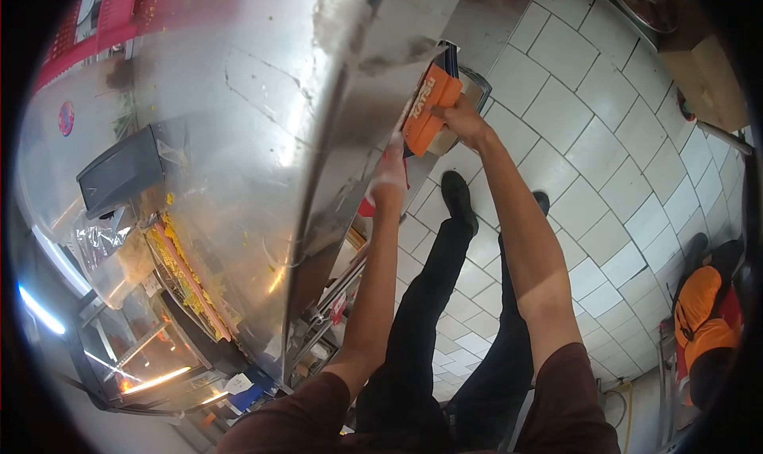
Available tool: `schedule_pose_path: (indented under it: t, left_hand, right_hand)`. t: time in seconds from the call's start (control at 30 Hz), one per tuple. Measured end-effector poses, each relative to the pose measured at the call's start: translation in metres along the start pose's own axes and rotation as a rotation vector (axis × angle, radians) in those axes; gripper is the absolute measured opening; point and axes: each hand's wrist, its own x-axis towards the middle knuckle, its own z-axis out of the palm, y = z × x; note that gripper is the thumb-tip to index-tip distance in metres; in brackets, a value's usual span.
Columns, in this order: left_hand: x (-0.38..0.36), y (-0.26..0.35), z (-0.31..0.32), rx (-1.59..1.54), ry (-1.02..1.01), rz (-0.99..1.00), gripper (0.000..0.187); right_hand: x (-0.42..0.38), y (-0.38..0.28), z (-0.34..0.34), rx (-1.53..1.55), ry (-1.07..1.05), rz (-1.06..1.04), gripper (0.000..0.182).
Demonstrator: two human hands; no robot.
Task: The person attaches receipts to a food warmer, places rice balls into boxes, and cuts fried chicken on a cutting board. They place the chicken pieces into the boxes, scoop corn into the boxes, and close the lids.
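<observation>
An orange folded carton (429, 108) printed with KATSU is held beside the counter's side, below its top edge. My right hand (465, 122) is closed on its right edge, with the thumb on the orange face. My left hand (389, 172) is at the carton's lower left edge, pale and smeared, so I cannot make out its fingers. Dark blue card edges (451, 57) show behind the carton's upper end. A tan cardboard piece (442, 142) shows just below my right hand.
A steel counter (238, 136) fills the left, with a grey machine-like cover (121, 172) and yellow scraps (187, 275) on it. Below lie a tiled floor (588, 136) and my shoes (457, 196). A brown box (707, 81) stands upper right; orange cloth (699, 303) lies lower right.
</observation>
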Motion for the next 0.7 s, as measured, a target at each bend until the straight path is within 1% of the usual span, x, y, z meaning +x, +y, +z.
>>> schedule_pose_path:
  t: [0.03, 0.07, 0.13, 0.17, 0.23, 0.27, 0.3, 0.33, 0.37, 0.43, 0.47, 0.5, 0.53, 0.57, 0.6, 0.63, 0.67, 0.7]
  left_hand:
    - [0.011, 0.015, 0.001, 0.179, 0.033, -0.01, 0.045]
    - [0.026, 0.014, 0.008, 0.18, 0.034, -0.004, 0.045]
    - [0.056, 0.0, 0.026, 0.183, -0.215, 0.235, 0.063]
    - [0.069, -0.004, 0.034, 0.183, -0.216, 0.236, 0.063]
    - [0.086, -0.008, 0.049, 0.129, -0.348, 0.253, 0.077]
    - [0.084, -0.004, 0.047, 0.13, -0.355, 0.257, 0.077]
    - [0.081, 0.004, 0.043, 0.195, -0.38, 0.263, 0.08]
    - [0.079, 0.01, 0.039, 0.26, -0.405, 0.269, 0.084]
    - [0.086, 0.001, 0.042, 0.262, -0.408, 0.274, 0.084]
    - [0.105, -0.029, 0.054, 0.226, -0.32, 0.289, 0.069]
    - [0.109, -0.033, 0.052, 0.228, -0.326, 0.294, 0.069]
    - [0.113, -0.035, 0.049, 0.14, -0.316, 0.258, 0.056]
    - [0.112, -0.038, 0.051, 0.051, -0.307, 0.219, 0.045]
    - [0.109, -0.042, 0.055, 0.052, -0.317, 0.215, 0.045]
    - [0.106, -0.047, 0.059, -0.201, -0.267, -0.012, 0.039]
    - [0.104, -0.05, 0.063, -0.452, -0.207, -0.239, 0.034]
    - [0.122, -0.086, 0.078, -0.453, -0.211, -0.239, 0.034]
    - [0.139, -0.122, 0.088, -0.371, -0.125, -0.187, 0.03]
  right_hand:
    - [-0.002, -0.001, -0.001, 0.005, 0.001, -0.003, 0.037]
    - [-0.005, -0.002, -0.002, 0.006, -0.001, 0.014, 0.039]
    - [-0.008, -0.001, -0.003, 0.01, -0.001, 0.033, 0.04]
    - [-0.009, 0.0, -0.003, 0.03, -0.032, 0.03, 0.042]
    - [-0.008, 0.005, -0.005, 0.05, -0.055, 0.024, 0.044]
    - [-0.007, 0.013, -0.005, 0.169, -0.055, 0.01, 0.044]
    - [-0.006, 0.018, -0.005, 0.287, -0.057, -0.006, 0.045]
    - [-0.006, 0.023, -0.006, 0.291, -0.052, -0.008, 0.045]
    - [-0.007, 0.025, -0.006, 0.343, -0.077, -0.006, 0.044]
    - [-0.006, 0.021, -0.005, 0.4, -0.097, -0.008, 0.043]
    - [-0.005, 0.011, -0.002, 0.151, -0.081, -0.005, 0.038]
    - [-0.003, 0.007, 0.002, -0.098, -0.063, 0.002, 0.034]
    - [-0.002, 0.004, 0.01, -0.095, -0.053, 0.006, 0.034]
    - [0.0, 0.003, 0.019, -0.208, -0.107, -0.131, 0.032]
    - [0.001, 0.005, 0.024, -0.322, -0.161, -0.269, 0.031]
    - [-0.001, 0.006, 0.026, -0.324, -0.156, -0.268, 0.031]
    - [-0.004, 0.012, 0.03, -0.383, -0.202, -0.351, 0.041]
    - [-0.01, 0.014, 0.033, -0.44, -0.246, -0.436, 0.053]
